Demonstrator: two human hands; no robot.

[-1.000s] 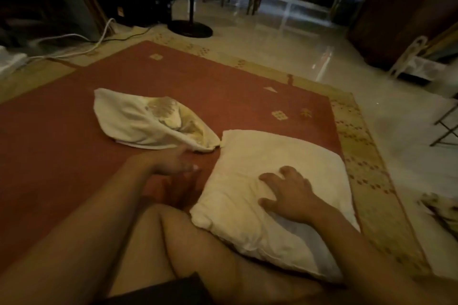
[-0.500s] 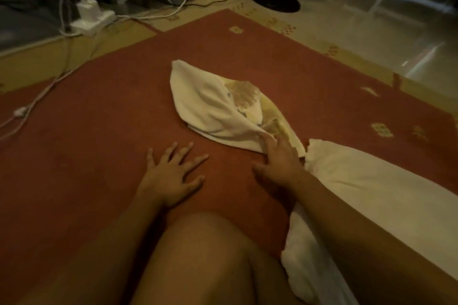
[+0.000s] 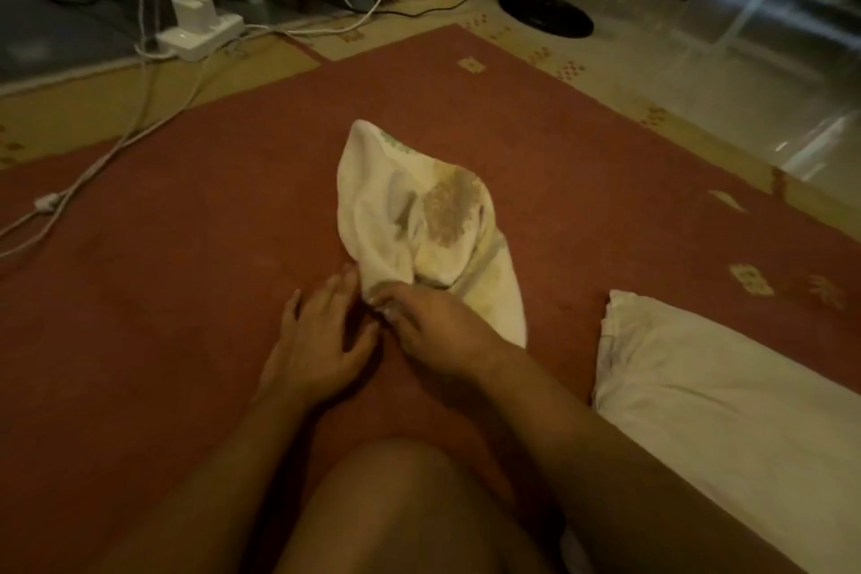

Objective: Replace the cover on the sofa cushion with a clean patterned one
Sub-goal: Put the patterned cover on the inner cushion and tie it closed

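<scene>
A crumpled cream cushion cover (image 3: 419,219) with a brownish leaf pattern lies on the red rug (image 3: 186,270) straight ahead. My right hand (image 3: 433,326) pinches its near edge between the fingers. Beside it, my left hand (image 3: 321,336) rests on the rug with fingers spread, the fingertips touching the cover's near corner. The bare white cushion (image 3: 727,410) lies to the right on the rug, apart from both hands. My knee fills the bottom centre.
A white power strip (image 3: 200,35) with chargers sits at the rug's far left edge, and its white cables (image 3: 116,154) trail across the rug's left side. A black fan base (image 3: 550,16) stands behind the rug on the shiny tiled floor.
My right hand left the cushion, reached the cover and took hold of its near edge. My left hand slid over to the cover's corner. My view swung left.
</scene>
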